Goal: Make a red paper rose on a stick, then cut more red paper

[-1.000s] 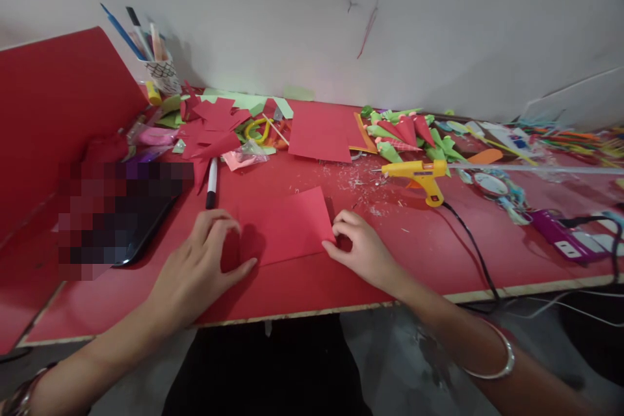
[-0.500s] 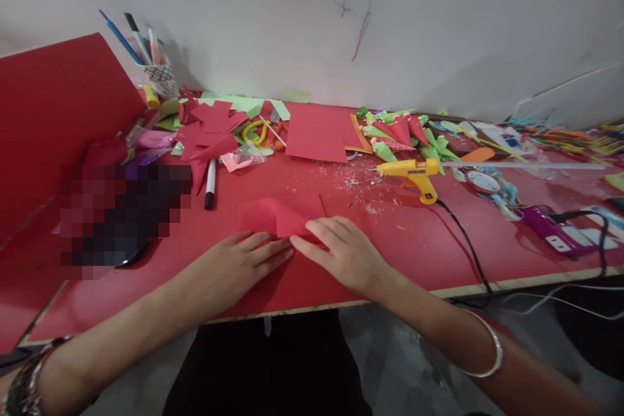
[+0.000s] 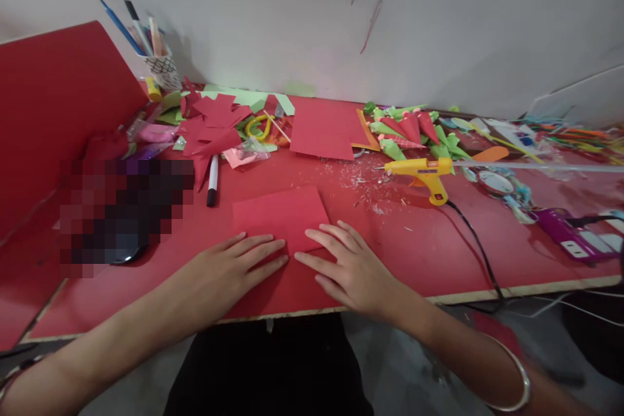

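A sheet of red paper [image 3: 280, 211] lies flat on the red table in front of me, its near edge under my fingers. My left hand [image 3: 244, 266] rests on the sheet's near left part, palm down with the fingers stretched out. On the near right part lies my right hand [image 3: 344, 263], its fingers spread and flat. The fingertips of the two hands are close together but apart. Neither hand grips anything. Whether the sheet is folded under my fingers I cannot tell.
Beyond the sheet lie a marker [image 3: 213, 181], red paper scraps [image 3: 217, 110] and a larger red sheet [image 3: 322, 130]. A yellow glue gun [image 3: 424, 172] with a black cord rests to the right, near several paper cones [image 3: 409, 127]. A pen cup [image 3: 163, 71] stands at back left.
The red paper was raised and creased in the middle; now it lies flat. My right hand has spread its fingers and lies flat. The view has shifted slightly.
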The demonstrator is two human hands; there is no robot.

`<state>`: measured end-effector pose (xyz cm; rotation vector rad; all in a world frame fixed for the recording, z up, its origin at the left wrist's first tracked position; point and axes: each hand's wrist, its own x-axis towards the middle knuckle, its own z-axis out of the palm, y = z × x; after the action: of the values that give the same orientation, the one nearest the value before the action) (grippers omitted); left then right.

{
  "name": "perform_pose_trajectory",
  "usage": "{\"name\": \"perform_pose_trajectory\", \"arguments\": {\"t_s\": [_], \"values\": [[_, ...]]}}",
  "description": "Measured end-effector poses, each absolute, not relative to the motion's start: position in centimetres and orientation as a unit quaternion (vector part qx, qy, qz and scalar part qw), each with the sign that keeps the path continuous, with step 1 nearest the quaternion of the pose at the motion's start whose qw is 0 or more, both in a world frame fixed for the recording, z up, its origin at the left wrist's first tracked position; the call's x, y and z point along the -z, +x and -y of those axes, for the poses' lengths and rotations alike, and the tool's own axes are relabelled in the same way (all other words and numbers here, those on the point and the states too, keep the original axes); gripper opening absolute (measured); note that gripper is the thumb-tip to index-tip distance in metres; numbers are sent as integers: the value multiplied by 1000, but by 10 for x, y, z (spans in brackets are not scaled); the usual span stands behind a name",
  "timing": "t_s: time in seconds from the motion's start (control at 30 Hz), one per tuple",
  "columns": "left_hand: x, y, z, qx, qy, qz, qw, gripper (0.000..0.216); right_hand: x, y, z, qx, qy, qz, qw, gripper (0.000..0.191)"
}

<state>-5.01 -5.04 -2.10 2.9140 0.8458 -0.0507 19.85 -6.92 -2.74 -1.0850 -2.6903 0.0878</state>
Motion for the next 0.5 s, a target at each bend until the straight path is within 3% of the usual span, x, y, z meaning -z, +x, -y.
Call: {"name": "perform_pose_trajectory", "arguments": {"t_s": [0.33,0.5], "values": [[10,-86,55,11,947,-301,111,70,28,221,64,-47,-410,895,169,30],[4,-98,59,-19,952,-296,71,74,24,229,62,-42,-423,890,163,29]]}}
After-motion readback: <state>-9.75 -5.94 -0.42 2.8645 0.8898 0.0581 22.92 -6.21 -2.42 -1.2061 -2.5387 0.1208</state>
